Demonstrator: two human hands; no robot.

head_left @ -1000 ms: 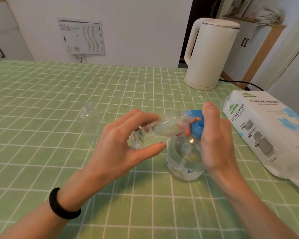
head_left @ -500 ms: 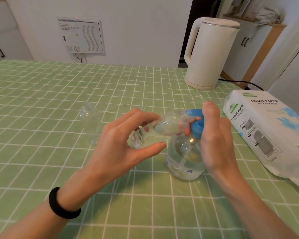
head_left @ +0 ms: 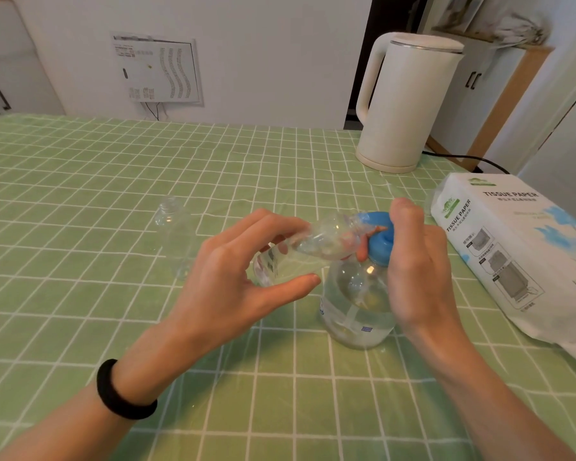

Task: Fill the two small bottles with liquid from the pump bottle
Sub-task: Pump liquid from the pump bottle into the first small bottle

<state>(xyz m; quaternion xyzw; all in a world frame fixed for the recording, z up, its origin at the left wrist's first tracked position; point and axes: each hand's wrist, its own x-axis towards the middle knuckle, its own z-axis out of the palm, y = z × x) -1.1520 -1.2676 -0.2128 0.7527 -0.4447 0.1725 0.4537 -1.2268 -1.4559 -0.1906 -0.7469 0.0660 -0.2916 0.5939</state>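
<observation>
Tabletop [head_left: 80, 294]: covered by a green cloth with a white grid; everything stands or lies on it.
Wrist band [head_left: 120, 390]: black, round the left wrist, near the front edge.
Empty small bottle [head_left: 177, 241]: clear plastic, upright, no cap on its threaded neck. It stands alone left of the hands, apart from them, with nothing visible inside.
Left hand [head_left: 233, 284]: clamped on the second small bottle, fingers over the top and thumb underneath.
Tilted small bottle [head_left: 300, 254]: clear, with a small printed label near its base. It is held off the tabletop, lying almost on its side, base to the left and mouth to the right, up against the pump head. A little clear liquid seems to pool along its lower side, though I cannot tell how much.
Pump bottle [head_left: 356, 304]: round, clear, upright in the middle, just below the tilted one. Clear liquid fills its lower part, and a dip tube shows inside.
Pump head [head_left: 378, 237]: blue, on top of the pump bottle.
Right hand [head_left: 416, 267]: curled round the pump head from the right, one fingertip showing under it.
Kettle [head_left: 406, 101]: white, lid shut, at the back right.
Tissue pack [head_left: 512, 254]: white, printed "TISSUE PAPER", lying at the right edge.
</observation>
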